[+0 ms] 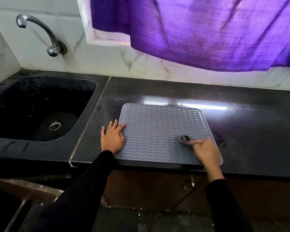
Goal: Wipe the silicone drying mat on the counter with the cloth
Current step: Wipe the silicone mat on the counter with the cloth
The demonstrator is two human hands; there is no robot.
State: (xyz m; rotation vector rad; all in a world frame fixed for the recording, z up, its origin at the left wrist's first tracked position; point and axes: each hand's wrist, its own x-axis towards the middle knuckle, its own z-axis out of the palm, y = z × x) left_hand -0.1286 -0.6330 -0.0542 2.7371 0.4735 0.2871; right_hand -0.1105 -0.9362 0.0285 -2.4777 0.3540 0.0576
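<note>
A grey silicone drying mat [159,129] with wavy ridges lies flat on the black counter [241,118], its near edge at the counter's front. My left hand [111,137] rests flat on the mat's left edge, fingers straight and spread, partly on the counter. My right hand [205,150] is over the mat's right near corner and grips a small dark patterned cloth [185,141], which is bunched against the mat's surface.
A black sink [8,101] with a drain sits to the left, with a chrome tap [40,30] on the wall above it. A purple curtain [208,30] hangs over the back of the counter. Brown cabinet doors are below the counter edge.
</note>
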